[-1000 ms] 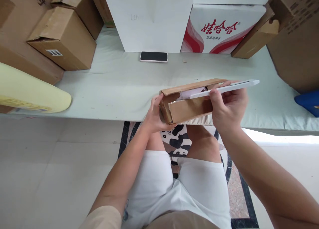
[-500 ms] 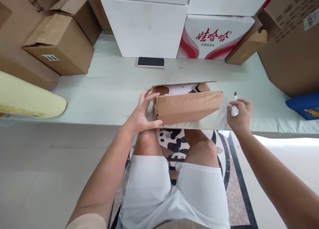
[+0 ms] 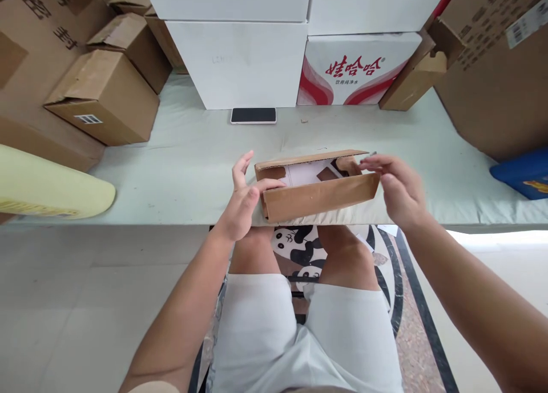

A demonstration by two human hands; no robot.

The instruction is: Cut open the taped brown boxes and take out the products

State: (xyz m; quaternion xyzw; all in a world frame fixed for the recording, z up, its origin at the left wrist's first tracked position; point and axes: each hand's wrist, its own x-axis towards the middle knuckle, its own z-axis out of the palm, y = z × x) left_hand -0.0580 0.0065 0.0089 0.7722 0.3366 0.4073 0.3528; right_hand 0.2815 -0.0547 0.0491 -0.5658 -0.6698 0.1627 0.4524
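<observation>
A shallow brown cardboard box (image 3: 319,199) lies near the table's front edge with its long top flaps parted. White printed paper (image 3: 302,173) and some dark item show through the gap. At the box's left end, my left hand (image 3: 242,205) has its fingers spread, one laid over the front flap's corner and the others raised. My right hand (image 3: 398,187) is at the right end, fingertips reaching to the opening and thumb near the front flap. Just above those fingers a small grey tip sticks out, apparently from the utility knife, whose handle is hidden by the hand.
A phone (image 3: 253,116) lies behind the box, before stacked white cartons (image 3: 240,62) and a red-and-white carton (image 3: 359,68). Brown boxes (image 3: 107,96) stand at left, near a pale yellow roll (image 3: 55,182). A large carton (image 3: 505,96) and a blue item (image 3: 522,173) are at right.
My right hand has moved left to the box's right end, and the knife's white handle no longer shows. My left hand has loosened from the end. The box's opening looks wider.
</observation>
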